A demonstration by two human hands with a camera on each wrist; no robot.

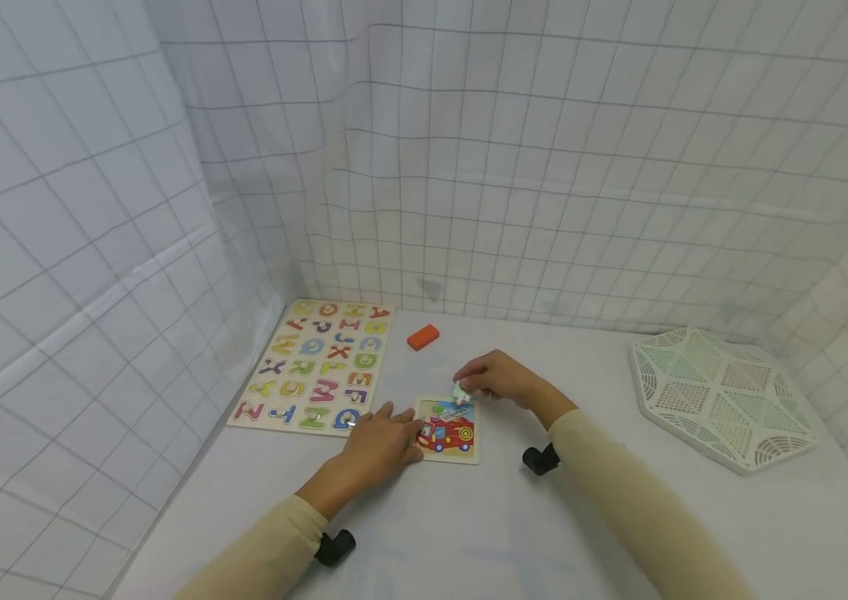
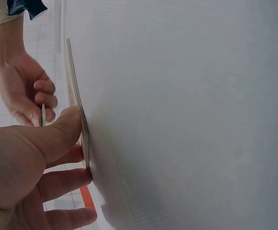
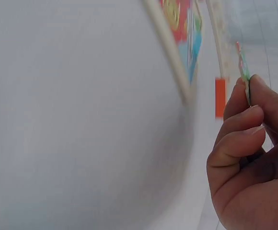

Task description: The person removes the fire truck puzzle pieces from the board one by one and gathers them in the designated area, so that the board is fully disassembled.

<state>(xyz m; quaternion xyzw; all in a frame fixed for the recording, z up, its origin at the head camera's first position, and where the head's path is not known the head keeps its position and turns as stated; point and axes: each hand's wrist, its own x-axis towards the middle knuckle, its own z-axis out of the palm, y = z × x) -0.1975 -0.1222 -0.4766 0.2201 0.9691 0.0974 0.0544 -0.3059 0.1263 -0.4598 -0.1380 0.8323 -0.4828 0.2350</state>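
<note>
A small square wooden jigsaw board with a red fire-truck picture lies on the table. At its left edge my left hand rests, thumb and fingers fairly straight and touching the frame. In the left wrist view the thumb meets the board's thin edge. Above the board's upper right corner, my right hand pinches a thin puzzle piece, pale green with a touch of red, between thumb and forefinger. The piece is tilted and held apart from the table. Its far side is hidden.
An alphabet puzzle board with colourful letters lies to the left. Behind the small board is an orange block. A white hexagonal lattice panel sits on the right. Grid-patterned cloth hangs around the table.
</note>
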